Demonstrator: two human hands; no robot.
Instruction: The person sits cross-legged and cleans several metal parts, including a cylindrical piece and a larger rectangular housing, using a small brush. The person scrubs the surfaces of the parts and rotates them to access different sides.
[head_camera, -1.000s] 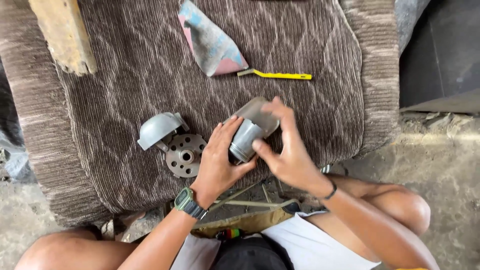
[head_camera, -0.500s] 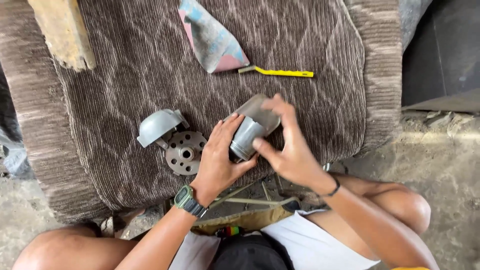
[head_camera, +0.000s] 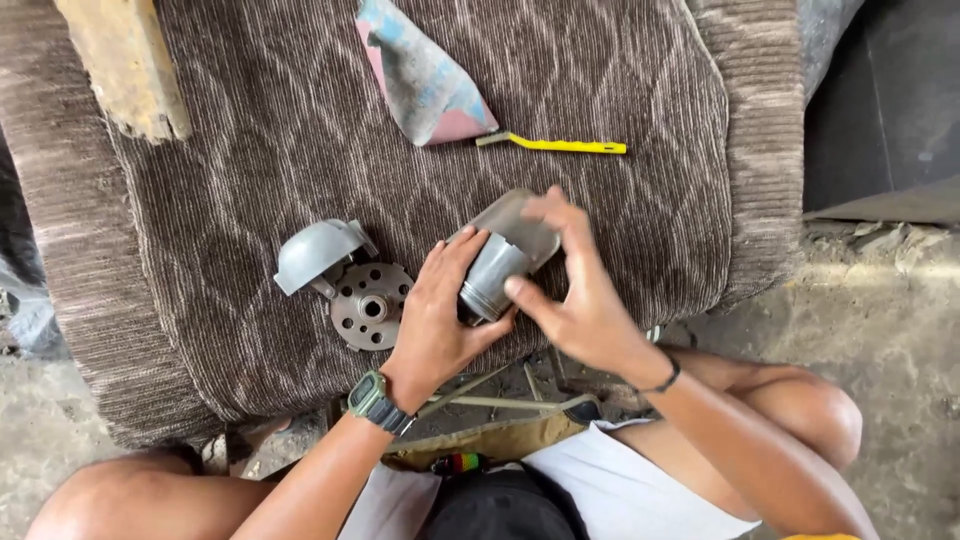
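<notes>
Your left hand (head_camera: 440, 320) cups the grey cylinder (head_camera: 492, 277) just above the mat's (head_camera: 250, 150) near edge, and your right hand (head_camera: 575, 290) pinches its end with a paper strip (head_camera: 515, 218) over it. Keep the left grip firm and rub evenly around.

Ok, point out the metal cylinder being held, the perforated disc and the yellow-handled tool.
metal cylinder (head_camera: 492, 268), head view, on its ribbed grey side.
perforated disc (head_camera: 370, 307), head view, near its centre hub.
yellow-handled tool (head_camera: 565, 146), head view, on the middle of the yellow handle.
</notes>
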